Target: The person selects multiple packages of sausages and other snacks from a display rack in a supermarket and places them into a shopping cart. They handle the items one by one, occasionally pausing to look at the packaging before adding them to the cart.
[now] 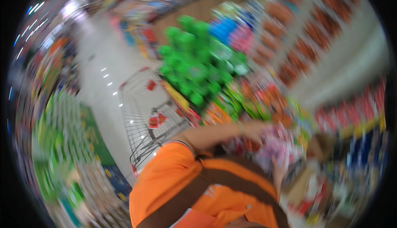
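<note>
Motion blur smears the whole view. A bundle of pink-and-white plastic packets (280,143) is between my two hands, at the near edge of a heaped goods display. My left arm reaches across to the right, and my left hand (253,131), with a thin band at the wrist, grips the bundle's left side. From below, my right hand (278,171) closes on its lower right edge. Single fingers are hard to make out. Red packets (248,144) lie just under my left hand.
Green-capped bottles (192,64) stand massed ahead, beside orange and green packets (231,104). A wire shopping cart (140,99) with a few red items is on the left, near the aisle floor (93,58). Open cartons (304,180) sit at lower right; stacked green goods (62,128) fill the left.
</note>
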The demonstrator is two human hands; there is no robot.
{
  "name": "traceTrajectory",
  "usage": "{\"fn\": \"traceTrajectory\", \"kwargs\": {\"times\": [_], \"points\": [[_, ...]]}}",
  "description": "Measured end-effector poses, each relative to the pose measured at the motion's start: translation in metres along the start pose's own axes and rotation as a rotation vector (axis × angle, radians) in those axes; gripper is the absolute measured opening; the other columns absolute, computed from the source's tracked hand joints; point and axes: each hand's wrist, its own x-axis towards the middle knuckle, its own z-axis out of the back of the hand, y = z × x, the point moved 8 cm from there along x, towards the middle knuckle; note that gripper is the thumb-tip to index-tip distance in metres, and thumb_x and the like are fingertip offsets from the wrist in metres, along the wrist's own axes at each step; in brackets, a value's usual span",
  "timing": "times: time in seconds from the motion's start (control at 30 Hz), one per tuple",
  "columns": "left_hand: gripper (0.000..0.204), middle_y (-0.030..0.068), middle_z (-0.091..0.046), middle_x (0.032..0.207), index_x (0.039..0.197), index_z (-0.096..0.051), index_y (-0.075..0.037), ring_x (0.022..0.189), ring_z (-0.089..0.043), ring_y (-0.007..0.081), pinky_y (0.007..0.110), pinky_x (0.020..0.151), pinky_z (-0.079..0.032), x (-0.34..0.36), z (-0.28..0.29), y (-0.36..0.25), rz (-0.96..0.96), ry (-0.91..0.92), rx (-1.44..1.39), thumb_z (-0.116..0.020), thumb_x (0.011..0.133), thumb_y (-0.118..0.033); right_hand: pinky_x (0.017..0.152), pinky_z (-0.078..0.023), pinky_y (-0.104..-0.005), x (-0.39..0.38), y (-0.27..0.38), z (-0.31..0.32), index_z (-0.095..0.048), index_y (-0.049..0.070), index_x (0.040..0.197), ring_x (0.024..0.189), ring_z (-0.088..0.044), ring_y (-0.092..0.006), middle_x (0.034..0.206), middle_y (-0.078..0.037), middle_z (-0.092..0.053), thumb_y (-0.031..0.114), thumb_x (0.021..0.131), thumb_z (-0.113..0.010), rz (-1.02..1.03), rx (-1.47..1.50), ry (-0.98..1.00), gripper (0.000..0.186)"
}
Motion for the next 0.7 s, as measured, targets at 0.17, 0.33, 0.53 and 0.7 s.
{"fn": "traceTrajectory", "kwargs": {"times": [0.17,0.33,0.53,0.7], "points": [[0.115,0.0208,-0.052,0.139,0.154,-0.021,-0.007,0.125,-0.054,0.0293,0.038,0.102,-0.046,-0.027,0.013,0.043,0.321,-0.048,0.032,-0.091,0.066,-0.035,0.09,-0.051,-0.0351,-0.006,-0.012,-0.011,-0.044,-0.003,0.131,0.104,-0.062,-0.0219,0.117,-0.014,-0.063,0.02,0.068,-0.091,-0.027,0.276,0.008,0.081],[0.107,0.0256,-0.047,0.142,0.151,-0.028,-0.003,0.126,-0.052,0.0373,0.041,0.101,-0.045,-0.045,0.021,0.04,0.351,-0.178,0.033,-0.087,0.07,-0.04,0.097,-0.048,-0.0399,-0.026,0.016,-0.002,-0.032,-0.003,0.135,0.117,-0.054,-0.0289,0.128,-0.019,-0.049,0.019,0.066,-0.093,0.044,0.399,-0.282,0.095],[0.083,0.0226,-0.053,0.127,0.139,-0.042,0.0,0.115,-0.053,0.0388,0.043,0.099,-0.045,-0.072,0.021,0.033,0.219,-0.404,0.28,-0.084,0.075,-0.032,0.1,-0.041,-0.0442,-0.049,0.051,0.015,-0.034,-0.002,0.136,0.119,-0.043,-0.0397,0.129,-0.024,-0.04,0.021,0.06,-0.095,0.227,-0.221,-0.582,0.101],[0.057,0.0193,-0.055,0.124,0.115,-0.054,-0.001,0.113,-0.056,0.0363,0.043,0.095,-0.048,-0.088,0.028,0.021,0.106,-0.485,0.349,-0.085,0.075,-0.027,0.093,-0.044,-0.0422,-0.048,0.055,0.008,-0.052,0.004,0.122,0.109,-0.05,-0.0352,0.121,-0.02,-0.046,0.027,0.062,-0.094,0.283,-0.436,-0.523,0.078]]}}
